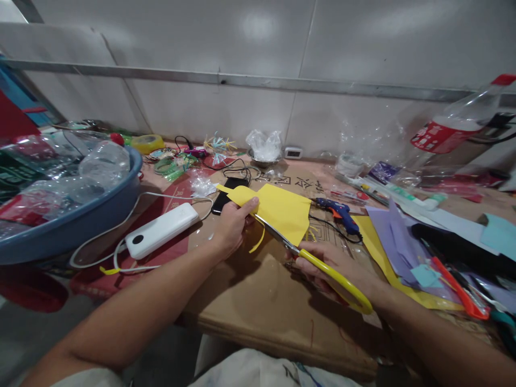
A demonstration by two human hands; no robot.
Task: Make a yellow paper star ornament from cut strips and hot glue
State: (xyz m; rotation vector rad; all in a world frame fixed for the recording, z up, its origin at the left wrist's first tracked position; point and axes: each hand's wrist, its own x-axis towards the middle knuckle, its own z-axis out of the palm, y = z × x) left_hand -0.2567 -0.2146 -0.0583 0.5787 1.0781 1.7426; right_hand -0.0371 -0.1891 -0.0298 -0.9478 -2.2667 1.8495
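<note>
Bright yellow paper (pixel 284 209), notched, narrow tab at left, above brown cardboard (pixel 258 301), pinched in the left hand (pixel 233 224), yellow-handled scissors (pixel 327 270) gripped in the right hand (pixel 344 262), blades at the paper's near edge

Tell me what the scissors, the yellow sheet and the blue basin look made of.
Scissors: shiny grey blades look like metal; smooth yellow handles are probably plastic or coated.
Yellow sheet: matte and thin-edged, likely paper or card.
Blue basin: smooth, evenly coloured, with a rounded rim, so probably plastic.
</note>
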